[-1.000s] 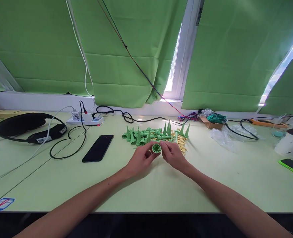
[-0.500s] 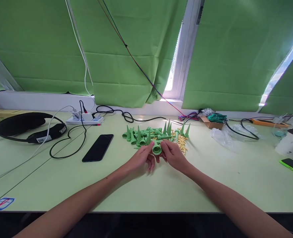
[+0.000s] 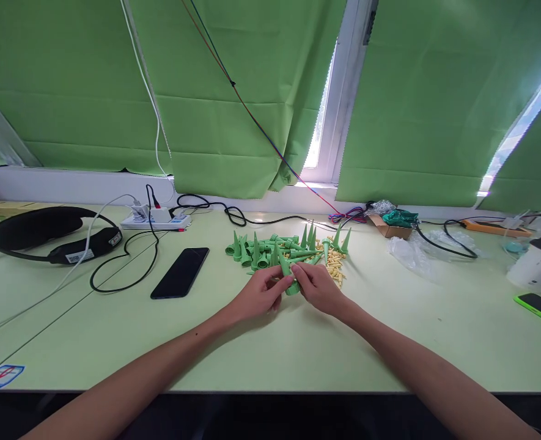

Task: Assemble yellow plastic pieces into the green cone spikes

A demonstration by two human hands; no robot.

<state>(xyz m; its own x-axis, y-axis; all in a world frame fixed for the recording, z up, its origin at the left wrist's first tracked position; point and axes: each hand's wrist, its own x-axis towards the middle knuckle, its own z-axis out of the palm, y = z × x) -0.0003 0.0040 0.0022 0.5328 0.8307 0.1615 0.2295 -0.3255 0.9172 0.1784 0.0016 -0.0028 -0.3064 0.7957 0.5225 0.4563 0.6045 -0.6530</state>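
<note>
Between my two hands is a green plastic spike [image 3: 291, 287], a hollow cone with a wide collar end toward me and its tip pointing up and away. My left hand [image 3: 266, 291] is closed on its left side, thumb across it. From the right, my right hand [image 3: 315, 285] pinches the same spike with thumb and forefinger. Just beyond my hands lies a pile of similar green spikes [image 3: 263, 252], some standing with tips up. Small yellowish pegs [image 3: 335, 264] are heaped at the right of the pile, partly under the spikes.
A black phone [image 3: 180, 273] lies left of my hands. Further left are a black neckband device [image 3: 87, 244] and a power strip [image 3: 160, 223] with cables. To the right are clear plastic bags [image 3: 414, 253], a small cardboard box [image 3: 392, 227] and a green-edged phone [image 3: 540, 308].
The spike in my hands has tilted: its open end faced me before, and now its side and pointed tip show. My left fingers have curled in closer around it.
</note>
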